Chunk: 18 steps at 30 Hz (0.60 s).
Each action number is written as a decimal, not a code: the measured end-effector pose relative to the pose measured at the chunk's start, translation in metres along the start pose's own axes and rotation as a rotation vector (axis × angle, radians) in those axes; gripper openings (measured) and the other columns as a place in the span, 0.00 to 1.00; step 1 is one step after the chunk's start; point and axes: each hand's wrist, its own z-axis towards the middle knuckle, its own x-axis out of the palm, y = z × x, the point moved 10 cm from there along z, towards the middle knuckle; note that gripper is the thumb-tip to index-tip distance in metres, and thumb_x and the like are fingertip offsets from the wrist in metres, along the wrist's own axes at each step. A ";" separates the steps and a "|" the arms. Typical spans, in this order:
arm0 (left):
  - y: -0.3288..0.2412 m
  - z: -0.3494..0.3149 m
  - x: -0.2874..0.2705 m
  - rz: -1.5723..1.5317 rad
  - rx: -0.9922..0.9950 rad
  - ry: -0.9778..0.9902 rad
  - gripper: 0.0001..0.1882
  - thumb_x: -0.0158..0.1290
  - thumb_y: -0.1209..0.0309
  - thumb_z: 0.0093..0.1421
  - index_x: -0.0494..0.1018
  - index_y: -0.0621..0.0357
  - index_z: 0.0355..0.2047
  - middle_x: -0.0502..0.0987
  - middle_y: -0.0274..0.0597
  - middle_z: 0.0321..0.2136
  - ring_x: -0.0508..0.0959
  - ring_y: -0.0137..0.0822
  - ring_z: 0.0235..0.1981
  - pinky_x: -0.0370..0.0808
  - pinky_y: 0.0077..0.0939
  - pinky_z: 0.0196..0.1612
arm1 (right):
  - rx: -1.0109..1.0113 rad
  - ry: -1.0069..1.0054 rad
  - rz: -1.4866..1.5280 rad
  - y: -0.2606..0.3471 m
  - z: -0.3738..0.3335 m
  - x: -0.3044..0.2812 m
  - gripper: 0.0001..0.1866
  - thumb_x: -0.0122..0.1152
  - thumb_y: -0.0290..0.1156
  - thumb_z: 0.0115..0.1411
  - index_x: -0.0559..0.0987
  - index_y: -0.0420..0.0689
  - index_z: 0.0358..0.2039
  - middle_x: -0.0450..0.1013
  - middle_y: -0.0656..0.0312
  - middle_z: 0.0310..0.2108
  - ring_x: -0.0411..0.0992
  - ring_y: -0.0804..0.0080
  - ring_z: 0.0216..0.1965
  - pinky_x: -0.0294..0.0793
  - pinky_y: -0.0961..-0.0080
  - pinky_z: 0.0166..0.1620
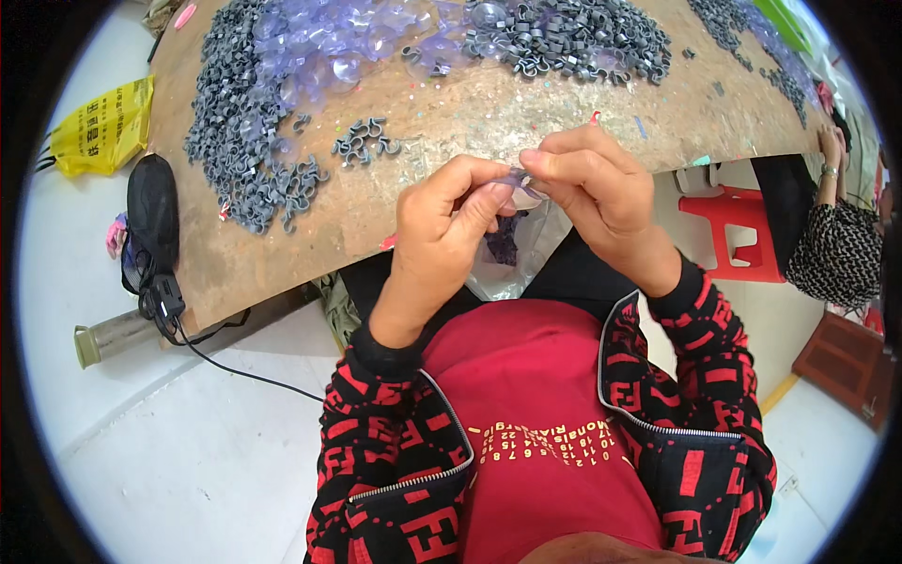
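Observation:
My left hand (442, 221) and my right hand (606, 193) meet just in front of the table's near edge. Their thumbs and fingers pinch a small see-through purple plastic piece (515, 179), likely a suction cup. A dark bit shows at its right end by my right fingertips, too small to make out. Beyond my hands, a few loose grey curved plastic clips (365, 141) lie on the wooden table (310, 254). Farther off are a heap of grey clips (230, 122), a pile of clear purple suction cups (329, 47) and another clip heap (573, 38).
A clear plastic bag (540, 249) with something dark inside hangs below my hands. At left are a yellow bag (108, 127), a black oblong case (152, 207) with a cable, and a bottle (113, 340). At right, a red stool (733, 230) stands near another person's arm (829, 164).

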 end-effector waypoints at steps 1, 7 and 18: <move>-0.005 0.001 -0.006 0.002 -0.002 -0.005 0.07 0.52 0.74 0.62 0.74 0.66 0.38 0.78 0.38 0.26 0.75 0.23 0.25 0.71 0.16 0.29 | -0.116 0.021 -0.053 0.010 0.001 0.000 0.14 0.63 0.17 0.51 0.78 0.39 0.40 0.73 0.57 0.34 0.71 0.64 0.29 0.72 0.74 0.34; 0.018 0.004 0.018 -0.307 -0.334 0.489 0.09 0.53 0.69 0.63 0.74 0.62 0.38 0.76 0.32 0.27 0.70 0.19 0.26 0.64 0.12 0.27 | -0.458 0.151 -0.126 0.040 -0.002 0.002 0.16 0.64 0.18 0.44 0.79 0.39 0.37 0.72 0.58 0.34 0.69 0.66 0.28 0.70 0.72 0.32; -0.035 0.017 0.001 0.700 0.521 0.136 0.06 0.54 0.77 0.55 0.75 0.58 0.34 0.77 0.40 0.29 0.77 0.40 0.29 0.73 0.27 0.31 | 0.269 0.126 0.147 -0.045 -0.006 0.014 0.13 0.63 0.25 0.54 0.79 0.40 0.41 0.74 0.58 0.37 0.73 0.69 0.37 0.71 0.74 0.43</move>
